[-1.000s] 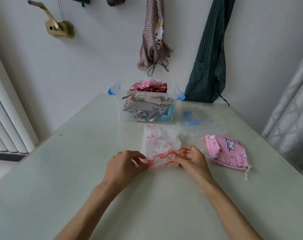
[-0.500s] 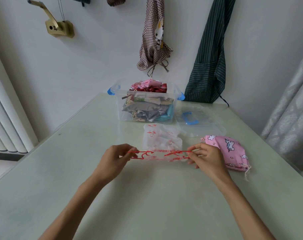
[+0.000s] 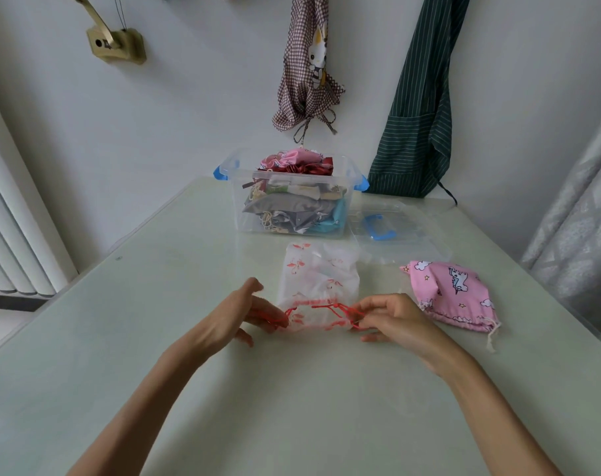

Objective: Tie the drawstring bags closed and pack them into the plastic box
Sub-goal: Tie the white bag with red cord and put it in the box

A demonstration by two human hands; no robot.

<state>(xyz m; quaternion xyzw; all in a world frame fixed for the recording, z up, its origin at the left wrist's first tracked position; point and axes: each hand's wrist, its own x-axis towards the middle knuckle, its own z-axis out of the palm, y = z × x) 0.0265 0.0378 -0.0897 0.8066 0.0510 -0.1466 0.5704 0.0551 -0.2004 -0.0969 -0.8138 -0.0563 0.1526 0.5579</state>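
two hands worked the near edge of one white drawstring bag [image 3: 321,280] lying flat on the pale surface [image 3: 189,389]. going left to right: the left hand [image 3: 239,316] had its fingers mostly straight and loosely spread, with the red cord [image 3: 326,309] caught between the lower fingers, though whether it truly pinched the cord was hard to tell. the bag lay between the hands, printed with small red figures, its mouth towards the person. the right hand [image 3: 393,317] pinched the other end of the cord between thumb and fingertips. just beside that hand lay a pink unicorn bag [image 3: 452,290], its pale string trailing at the near right corner. further back stood the plastic box [image 3: 292,197], already heaped with cloth bags, and its clear lid [image 3: 392,231] lay flat to its right.

by my judgement the knot was not yet made fast. if the left hand's loose hold slipped, the cord could run back through the channel and the mouth would reopen. thin slippery cord could also snag into a tangle instead of a bow. the box looked nearly full, so more bags might spill over the rim.

both palms faced away, so the exact finger grip was hidden. the cord's crossings blurred together, and the bag's contents could not be made out.
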